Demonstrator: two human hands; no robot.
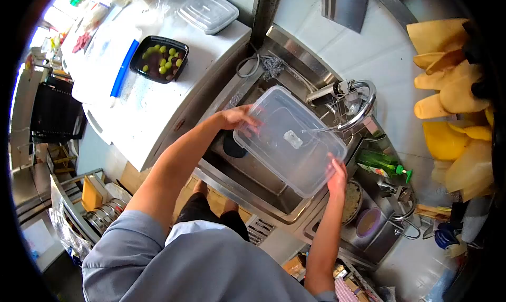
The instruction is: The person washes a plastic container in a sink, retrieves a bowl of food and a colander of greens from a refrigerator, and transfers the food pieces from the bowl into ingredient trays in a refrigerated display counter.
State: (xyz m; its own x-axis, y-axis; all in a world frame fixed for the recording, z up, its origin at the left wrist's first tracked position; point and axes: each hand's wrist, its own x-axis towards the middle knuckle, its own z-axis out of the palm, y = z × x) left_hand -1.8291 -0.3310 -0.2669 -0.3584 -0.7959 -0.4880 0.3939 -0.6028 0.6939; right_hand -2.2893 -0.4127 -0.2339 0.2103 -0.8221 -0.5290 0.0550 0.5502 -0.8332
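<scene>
Held at both sides, over the grey metal sink (253, 170)
On the left, the black plastic tray (152, 76) of round green and dark fruit (162, 62) sits on the white desk (132, 138), maybe so it stays out of the wet. The left bare hand (234, 117) has its fingers spread at the left side of the wide clear plastic tub or lid (274, 122), I can't tell which. The plastic thing is up over the sink, maybe so drips fall in. On the right, the right bare hand (337, 174) seems to pinch its edge, so that grip helps keep it from tipping. The curved shiny metal tap (373, 99) is just beside, and a thin line of water (316, 129) seems to reach the plastic.
</scene>
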